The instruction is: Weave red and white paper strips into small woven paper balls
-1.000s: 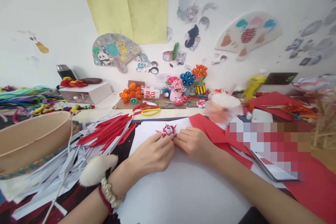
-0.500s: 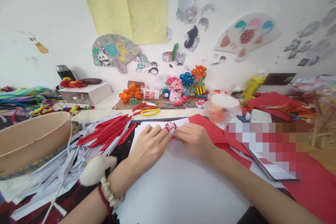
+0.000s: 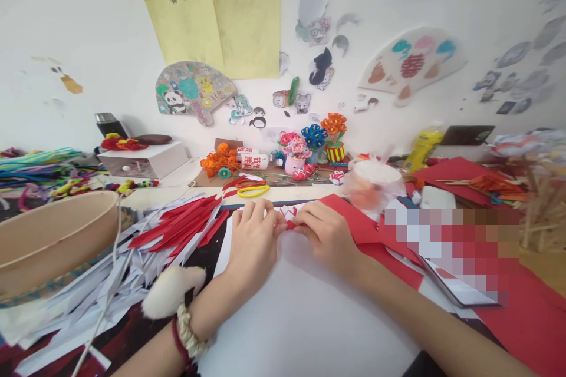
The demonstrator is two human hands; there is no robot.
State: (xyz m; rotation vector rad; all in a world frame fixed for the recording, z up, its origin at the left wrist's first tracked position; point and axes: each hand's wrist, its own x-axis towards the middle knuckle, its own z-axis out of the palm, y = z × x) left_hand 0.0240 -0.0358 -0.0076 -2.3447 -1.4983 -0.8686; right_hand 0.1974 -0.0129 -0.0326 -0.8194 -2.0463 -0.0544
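Note:
Between my two hands is a small red-and-white folded paper ball [image 3: 289, 212], partly hidden by fingers. My left hand [image 3: 256, 232] is closed in a pinch on its left side. From the right, the fingertips of my right hand [image 3: 325, 232] pinch its lower edge. Both hands rest over a large white paper sheet [image 3: 309, 300]. Behind them, similar red-and-white paper balls [image 3: 336, 177] lie on the shelf edge. Yellow-handled scissors [image 3: 253, 191] lie just beyond my left hand. Red paper strips [image 3: 177, 227] and white paper strips [image 3: 110, 283] are heaped to the left.
A beige oval basin [image 3: 57, 230] stands at far left, with a white cord [image 3: 115, 241] beside it. At right are a wrapped cup [image 3: 375, 179], a tablet-like device [image 3: 464, 288] and red paper sheets [image 3: 526, 318]. Pipe-cleaner flowers [image 3: 313, 135] stand against the wall.
My left hand has turned more upright, its fingers curling in at the paper ball. The ball has tilted and more of it is covered. My right hand has shifted slightly left.

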